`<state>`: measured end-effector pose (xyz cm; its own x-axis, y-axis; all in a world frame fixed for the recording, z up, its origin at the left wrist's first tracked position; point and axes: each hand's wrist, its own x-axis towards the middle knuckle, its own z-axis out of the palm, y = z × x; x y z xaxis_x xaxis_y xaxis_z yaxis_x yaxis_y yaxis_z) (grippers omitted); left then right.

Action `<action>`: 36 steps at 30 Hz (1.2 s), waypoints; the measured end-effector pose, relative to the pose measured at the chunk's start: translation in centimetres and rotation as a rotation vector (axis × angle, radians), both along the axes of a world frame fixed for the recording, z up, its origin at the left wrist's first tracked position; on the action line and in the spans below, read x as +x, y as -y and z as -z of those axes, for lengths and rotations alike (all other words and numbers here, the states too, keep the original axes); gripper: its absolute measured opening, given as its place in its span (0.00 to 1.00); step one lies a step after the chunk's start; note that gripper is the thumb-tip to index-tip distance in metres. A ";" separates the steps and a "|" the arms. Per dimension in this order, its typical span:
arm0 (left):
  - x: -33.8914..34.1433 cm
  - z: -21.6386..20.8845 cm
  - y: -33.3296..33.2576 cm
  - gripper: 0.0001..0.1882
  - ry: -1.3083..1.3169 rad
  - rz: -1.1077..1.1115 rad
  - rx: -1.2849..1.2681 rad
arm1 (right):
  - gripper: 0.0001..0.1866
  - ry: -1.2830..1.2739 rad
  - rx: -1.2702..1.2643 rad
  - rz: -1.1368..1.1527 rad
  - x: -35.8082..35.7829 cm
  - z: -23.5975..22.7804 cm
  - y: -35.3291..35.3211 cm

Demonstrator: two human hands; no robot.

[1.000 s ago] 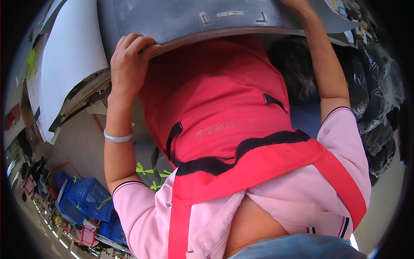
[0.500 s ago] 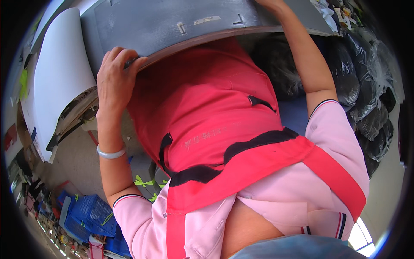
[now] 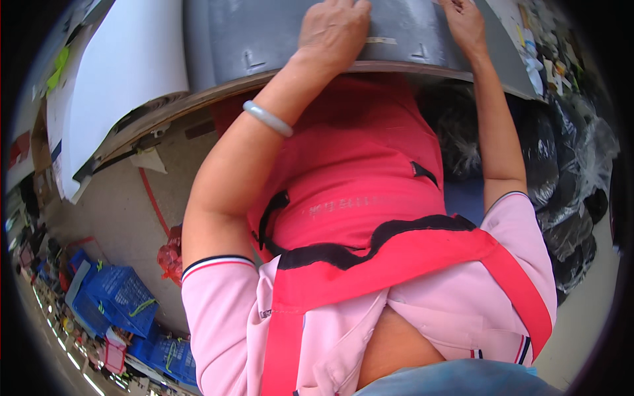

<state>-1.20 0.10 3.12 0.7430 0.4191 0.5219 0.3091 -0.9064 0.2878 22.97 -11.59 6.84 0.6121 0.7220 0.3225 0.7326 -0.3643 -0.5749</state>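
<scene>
The grey board (image 3: 284,30) lies on the tabletop (image 3: 218,91). The left hand (image 3: 335,33) is over it, the right hand (image 3: 467,28) at its right end, both partly curled — I can't tell what they hold. Left, a white sheet (image 3: 135,66) droops.

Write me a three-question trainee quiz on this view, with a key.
1. Which hand has the pale bracelet on its forearm?
2. True or false: the panel at the hands is bright yellow.
3. Where in the picture are the blue crates? A) upper right B) lower left C) lower right

Key: 1. The left hand. 2. False; it is grey. 3. B.
</scene>
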 end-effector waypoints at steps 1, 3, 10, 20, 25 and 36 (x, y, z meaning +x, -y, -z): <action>-0.1 -0.1 0.0 0.04 -0.027 -0.001 0.007 | 0.14 0.087 0.066 -0.044 -0.2 -0.4 0.8; -0.4 -0.5 0.1 0.05 -0.038 -0.005 0.047 | 0.11 -0.572 0.069 -0.180 -1.2 -1.3 2.4; -0.4 -1.5 0.5 0.06 -0.009 -0.036 0.073 | 0.10 -0.343 -0.245 -0.398 -6.1 -3.6 6.6; -0.4 -1.2 0.5 0.06 -0.019 -0.064 0.084 | 0.08 0.188 -0.242 -0.609 -6.8 -3.3 5.8; -0.4 -1.1 0.3 0.06 -0.024 -0.059 0.073 | 0.09 -0.027 -0.359 -0.388 -6.9 -4.5 6.0; -0.5 -1.2 0.3 0.06 -0.002 -0.053 0.071 | 0.08 -0.510 -0.166 -0.154 -7.8 -2.6 6.1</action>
<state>-1.72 -0.23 4.30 0.7218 0.4199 0.5501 0.3581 -0.9068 0.2223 15.15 -17.70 9.43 0.5446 0.8311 -0.1122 0.4285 -0.3908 -0.8147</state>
